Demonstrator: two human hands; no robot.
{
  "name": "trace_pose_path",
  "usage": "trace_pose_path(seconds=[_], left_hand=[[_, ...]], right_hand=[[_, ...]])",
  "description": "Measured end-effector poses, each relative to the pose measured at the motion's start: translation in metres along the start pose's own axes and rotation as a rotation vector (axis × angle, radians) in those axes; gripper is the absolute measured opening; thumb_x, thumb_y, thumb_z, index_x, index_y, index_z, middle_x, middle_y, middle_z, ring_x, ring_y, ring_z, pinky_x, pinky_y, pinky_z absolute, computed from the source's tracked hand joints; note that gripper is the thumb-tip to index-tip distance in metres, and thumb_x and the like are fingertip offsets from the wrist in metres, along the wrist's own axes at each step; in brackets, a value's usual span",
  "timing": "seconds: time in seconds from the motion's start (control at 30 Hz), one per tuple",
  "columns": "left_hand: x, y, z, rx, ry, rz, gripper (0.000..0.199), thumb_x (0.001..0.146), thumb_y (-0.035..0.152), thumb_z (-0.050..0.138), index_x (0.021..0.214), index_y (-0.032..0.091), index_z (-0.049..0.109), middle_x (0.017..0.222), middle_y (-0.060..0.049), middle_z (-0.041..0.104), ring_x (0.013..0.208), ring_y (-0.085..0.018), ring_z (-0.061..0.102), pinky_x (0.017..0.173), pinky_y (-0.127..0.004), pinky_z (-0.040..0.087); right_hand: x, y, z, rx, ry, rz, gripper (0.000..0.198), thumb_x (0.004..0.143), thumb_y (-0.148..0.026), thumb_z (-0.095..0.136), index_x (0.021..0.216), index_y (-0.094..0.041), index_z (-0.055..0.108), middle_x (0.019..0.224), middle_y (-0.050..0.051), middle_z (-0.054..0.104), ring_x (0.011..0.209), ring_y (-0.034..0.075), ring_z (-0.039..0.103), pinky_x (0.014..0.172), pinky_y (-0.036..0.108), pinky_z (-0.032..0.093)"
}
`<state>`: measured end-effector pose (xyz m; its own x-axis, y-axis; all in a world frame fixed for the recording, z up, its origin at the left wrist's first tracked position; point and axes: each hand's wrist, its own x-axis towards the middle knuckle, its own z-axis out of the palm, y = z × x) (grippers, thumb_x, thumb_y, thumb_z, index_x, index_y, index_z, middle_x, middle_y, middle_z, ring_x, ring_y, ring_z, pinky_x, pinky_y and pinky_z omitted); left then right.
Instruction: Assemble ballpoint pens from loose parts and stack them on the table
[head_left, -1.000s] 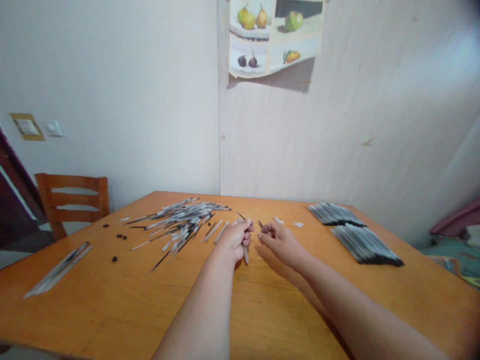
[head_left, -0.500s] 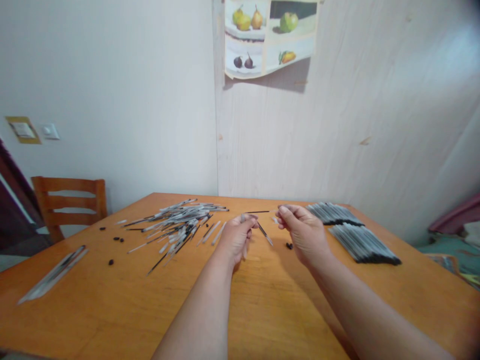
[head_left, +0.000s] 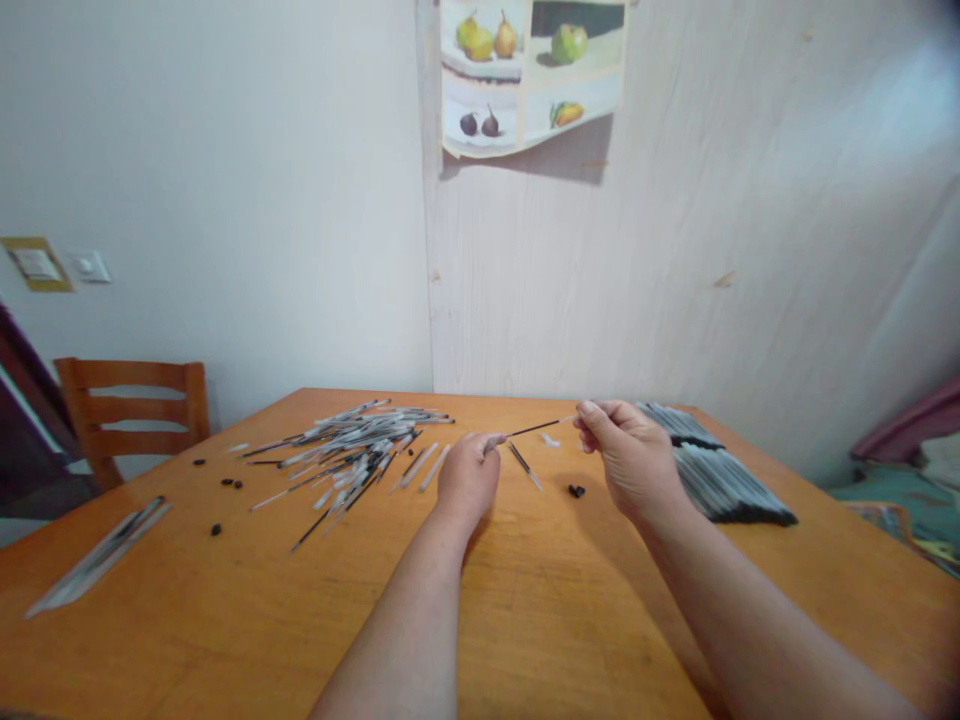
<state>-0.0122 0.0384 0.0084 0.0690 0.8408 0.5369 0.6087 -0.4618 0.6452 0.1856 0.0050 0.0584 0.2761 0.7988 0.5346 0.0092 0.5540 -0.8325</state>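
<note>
My right hand (head_left: 626, 445) pinches the clear end of a thin pen refill (head_left: 536, 430) with a black ink column, above the table. The refill slants down leftward to my left hand (head_left: 469, 475). That hand is closed around a pale translucent pen barrel (head_left: 493, 442), mostly hidden by the fingers; the refill's far end meets it, but I cannot tell whether it is inside. On the table between my hands lie another refill (head_left: 525, 465), a small whitish piece (head_left: 550, 439) and some small black caps (head_left: 576, 491).
Left of my hands spreads a loose heap of pen parts (head_left: 360, 440). Neat rows of clear pens with black ends (head_left: 731, 485) lie at the right. Long clear packets (head_left: 101, 560) and scattered black caps (head_left: 216, 529) are farther left. A wooden chair (head_left: 135, 410) stands beyond.
My right hand has moved right and slightly up with the refill. My left hand has turned so its back faces up, and the refill now slopes between both hands.
</note>
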Motion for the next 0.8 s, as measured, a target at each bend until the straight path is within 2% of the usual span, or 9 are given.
trace_pose_path(seconds=[0.3,0.43,0.6,0.7,0.8], left_hand=[[-0.005,0.010,-0.004,0.170,-0.110,-0.002,0.032,0.088,0.020,0.047,0.109,0.025,0.071,0.102,-0.006,0.069,0.097,-0.018,0.062,0.085,-0.028,0.046],[-0.008,0.014,-0.002,0.184,-0.192,0.005,0.031,0.087,0.019,0.048,0.107,0.024,0.072,0.102,-0.006,0.069,0.097,-0.018,0.062,0.086,-0.027,0.046],[-0.008,0.012,0.005,0.135,-0.224,0.026,0.032,0.087,0.017,0.047,0.106,0.023,0.072,0.106,-0.006,0.071,0.100,-0.018,0.062,0.090,-0.027,0.045],[-0.007,0.008,0.007,0.123,-0.207,0.019,0.033,0.087,0.017,0.047,0.107,0.024,0.072,0.110,-0.005,0.070,0.104,-0.018,0.062,0.092,-0.027,0.045],[-0.006,0.004,0.008,0.113,-0.191,0.025,0.033,0.086,0.017,0.048,0.107,0.023,0.072,0.111,-0.005,0.071,0.105,-0.017,0.062,0.093,-0.027,0.045]], right_hand=[[-0.005,-0.004,0.002,-0.105,-0.070,0.045,0.031,0.081,-0.046,0.065,0.079,-0.015,0.066,0.069,0.002,0.063,0.056,0.010,0.051,0.053,0.025,0.041],[-0.009,0.002,0.006,-0.171,-0.095,0.073,0.034,0.081,-0.048,0.064,0.080,-0.015,0.067,0.070,0.003,0.063,0.058,0.012,0.052,0.055,0.025,0.042],[-0.009,0.014,0.010,-0.232,-0.225,0.148,0.041,0.083,-0.052,0.057,0.086,-0.014,0.070,0.072,0.004,0.064,0.060,0.012,0.053,0.054,0.025,0.041],[0.002,0.027,-0.004,-0.255,-0.121,0.159,0.044,0.084,-0.052,0.054,0.098,-0.014,0.070,0.073,0.004,0.064,0.060,0.013,0.053,0.054,0.025,0.040],[0.020,0.048,-0.032,-0.375,0.037,0.169,0.041,0.081,-0.047,0.055,0.098,-0.013,0.070,0.071,0.004,0.064,0.062,0.015,0.054,0.056,0.026,0.041]])
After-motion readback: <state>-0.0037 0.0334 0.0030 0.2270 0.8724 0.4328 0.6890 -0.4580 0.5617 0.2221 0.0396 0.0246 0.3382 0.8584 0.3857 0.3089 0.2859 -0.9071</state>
